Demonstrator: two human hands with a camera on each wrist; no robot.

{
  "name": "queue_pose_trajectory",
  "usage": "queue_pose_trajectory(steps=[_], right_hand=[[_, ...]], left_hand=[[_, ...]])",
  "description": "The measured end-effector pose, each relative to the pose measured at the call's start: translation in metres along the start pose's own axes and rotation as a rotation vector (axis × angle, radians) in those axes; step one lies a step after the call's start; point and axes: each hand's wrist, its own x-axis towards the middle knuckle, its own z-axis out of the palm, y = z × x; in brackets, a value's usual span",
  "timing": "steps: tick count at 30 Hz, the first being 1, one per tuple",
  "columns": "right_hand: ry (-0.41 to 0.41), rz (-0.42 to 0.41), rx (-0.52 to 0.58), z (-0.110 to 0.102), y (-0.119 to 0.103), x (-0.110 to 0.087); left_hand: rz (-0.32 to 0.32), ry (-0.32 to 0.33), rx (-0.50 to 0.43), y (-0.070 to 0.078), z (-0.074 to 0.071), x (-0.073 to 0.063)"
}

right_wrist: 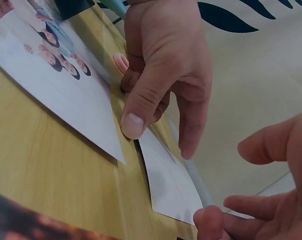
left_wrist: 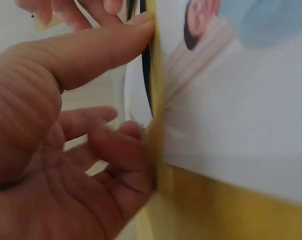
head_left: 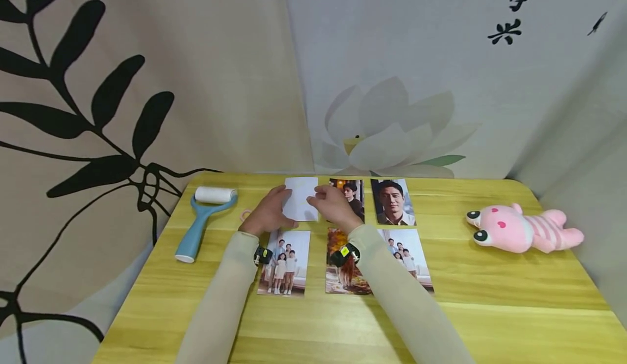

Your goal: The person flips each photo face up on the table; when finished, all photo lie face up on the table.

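A white card, plain side up, lies in the back row on the wooden table. My left hand is at its left edge; in the right wrist view the left thumb points down at the card's near corner, fingers stretched along the side. On the opposite edge, my right hand has its fingertips close to the card, thumb and fingers apart. Beside it lie a portrait photo in dark clothes and another portrait photo. A family photo sits nearer me.
An autumn photo and a second family photo are partly covered by my right arm. A blue-handled lint roller and a small pink ring lie left. A pink plush toy lies right. Fabric hangs behind the table.
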Motion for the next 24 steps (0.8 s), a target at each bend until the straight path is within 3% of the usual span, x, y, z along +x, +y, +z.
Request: queue_pose_trajectory(steps=[9,15,21,24], right_hand=[[-0.006,-0.026,0.025,-0.0006,0.0008,-0.0013],[-0.006,-0.03,0.015,-0.0009,0.002,0.0002],[0.042,0.006,-0.017,0.0011,0.0008,0.0027],[0.065,0.026,0.016,0.0044,0.0021,0.0075]], left_hand=[[-0.013,0.045,-0.025,-0.0052,0.0013,0.0017],[-0.018,0.031,-0.04,-0.0073,0.0008,-0.0003],[-0.014,0.003,-0.062,-0.0061,-0.0015,-0.0034],[-0.017,0.0,-0.08,-0.0055,-0.0013,-0.0039]])
